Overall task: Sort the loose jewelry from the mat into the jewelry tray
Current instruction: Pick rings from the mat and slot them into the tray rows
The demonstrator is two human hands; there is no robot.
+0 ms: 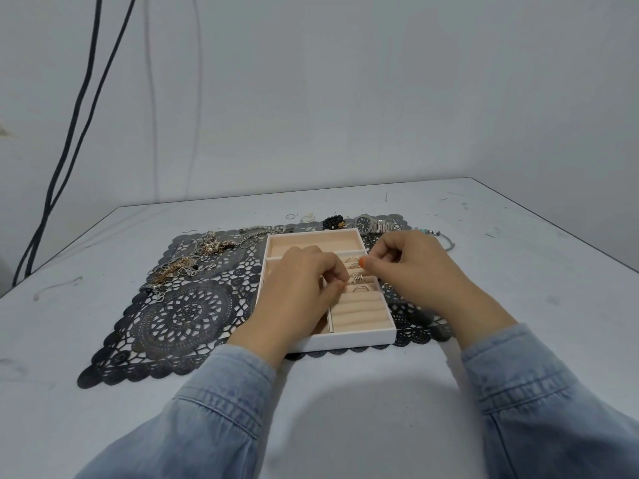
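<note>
Jewelry tray (352,338) on mat (186,316), rings (359,279) in its padded slots

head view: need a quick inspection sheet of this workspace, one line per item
surface: pale table, scuffed and marked; black lace mat lies on it
job's things: jewelry tray on the mat, rings seated in its ring rolls; tangled chains on the mat's left; bead bracelet and watch at the far edge; turquoise bracelet at right
clutter: small loops on the table beyond the mat
grips: left hand and right hand over the tray, fingers curled; what they hold is too small to tell
cables: two dark cables hang down the wall at left
surroundings: plain pale wall
</note>
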